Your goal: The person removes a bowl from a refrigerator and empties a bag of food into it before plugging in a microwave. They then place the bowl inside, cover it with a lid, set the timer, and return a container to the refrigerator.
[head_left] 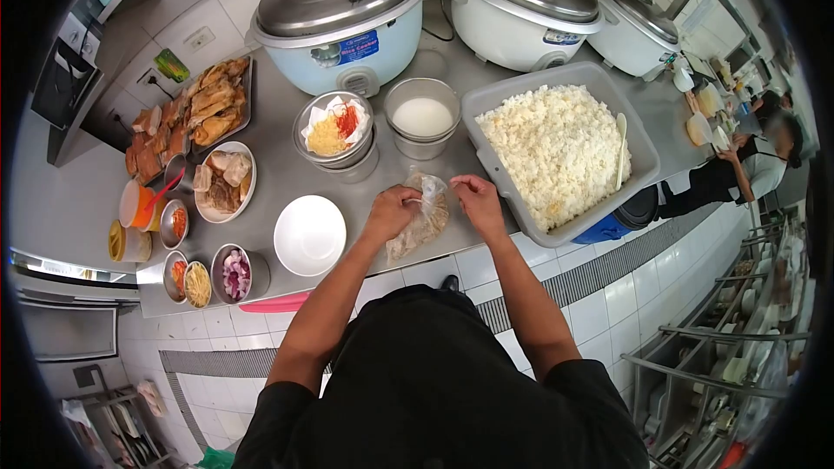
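A clear plastic bag (424,224) with pale brownish food inside lies near the front edge of the steel counter (382,178). My left hand (393,210) pinches the top of the bag on its left side. On the right of the bag is my right hand (476,200), with its fingertips drawn together; whether something thin is between them is too small to make out. A white empty bowl (310,235) stands left of my left hand. The grey tub of white rice (556,152) is just right of my right hand, with a pale spoon (622,152) in it.
Rice cookers (347,26) line the back wall. Behind my hands stand a metal pot of white contents (423,115) and a bowl of shredded toppings (334,130). Meat on a tray (217,104), a meat plate (226,181) and chopped onions (235,276) are left. Another person (769,161) is far right.
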